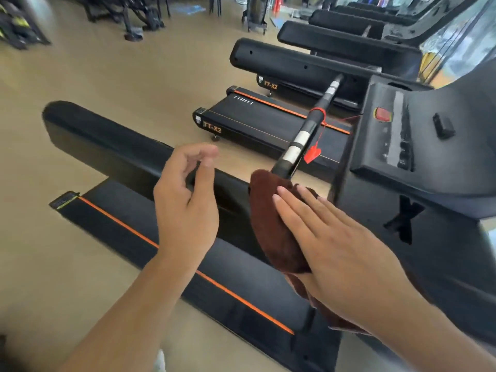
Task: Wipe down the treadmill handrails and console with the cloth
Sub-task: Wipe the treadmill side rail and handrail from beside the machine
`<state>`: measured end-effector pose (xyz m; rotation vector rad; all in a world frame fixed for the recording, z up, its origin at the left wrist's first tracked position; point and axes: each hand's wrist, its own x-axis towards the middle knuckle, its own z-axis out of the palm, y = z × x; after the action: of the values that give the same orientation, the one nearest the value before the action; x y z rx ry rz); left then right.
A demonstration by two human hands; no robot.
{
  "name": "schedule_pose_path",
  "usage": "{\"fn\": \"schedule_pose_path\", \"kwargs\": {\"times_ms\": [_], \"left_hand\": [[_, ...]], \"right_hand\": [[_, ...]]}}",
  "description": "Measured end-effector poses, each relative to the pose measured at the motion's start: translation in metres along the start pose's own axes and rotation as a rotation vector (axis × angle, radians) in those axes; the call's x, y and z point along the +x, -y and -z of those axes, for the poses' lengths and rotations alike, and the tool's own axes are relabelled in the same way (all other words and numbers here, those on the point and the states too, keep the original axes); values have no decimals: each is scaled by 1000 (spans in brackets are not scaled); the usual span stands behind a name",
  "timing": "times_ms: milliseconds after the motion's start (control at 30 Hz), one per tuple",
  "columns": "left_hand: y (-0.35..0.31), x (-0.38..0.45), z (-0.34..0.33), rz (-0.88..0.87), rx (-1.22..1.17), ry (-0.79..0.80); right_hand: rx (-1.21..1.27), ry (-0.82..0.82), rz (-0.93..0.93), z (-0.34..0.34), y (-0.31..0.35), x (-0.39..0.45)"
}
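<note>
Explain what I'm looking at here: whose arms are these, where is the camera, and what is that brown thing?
There is one picture, taken by a camera worn on a person's head, looking down at their own arms in a gym. The right hand lies flat, fingers straight, on a brown cloth draped over a treadmill grip bar, which has silver bands and a red safety clip hanging from it. The left hand hovers loosely curled, holding nothing, above the black side handrail. The console with its red stop button sits to the right. More treadmills stand in a row behind.
</note>
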<state>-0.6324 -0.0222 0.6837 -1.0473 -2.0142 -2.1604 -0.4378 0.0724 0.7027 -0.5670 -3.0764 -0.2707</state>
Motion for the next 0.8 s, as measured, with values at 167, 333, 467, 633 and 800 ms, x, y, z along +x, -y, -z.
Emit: {"fn": "schedule_pose_path", "kwargs": {"times_ms": [167,333,467,633,800], "left_hand": [[31,37,40,41,-26,-91],[75,90,96,72,-68,-185],[119,138,147,120,-104,-266],[160,185,204,237,-151,-286],[184,198,253,401,-146,-282]], "right_hand": [[52,-76,7,2,46,89],[134,-8,41,11,101,200],[113,-20,55,11,151,290],[33,-74,51,5,216,388],[23,6,52,11,258,465]]}}
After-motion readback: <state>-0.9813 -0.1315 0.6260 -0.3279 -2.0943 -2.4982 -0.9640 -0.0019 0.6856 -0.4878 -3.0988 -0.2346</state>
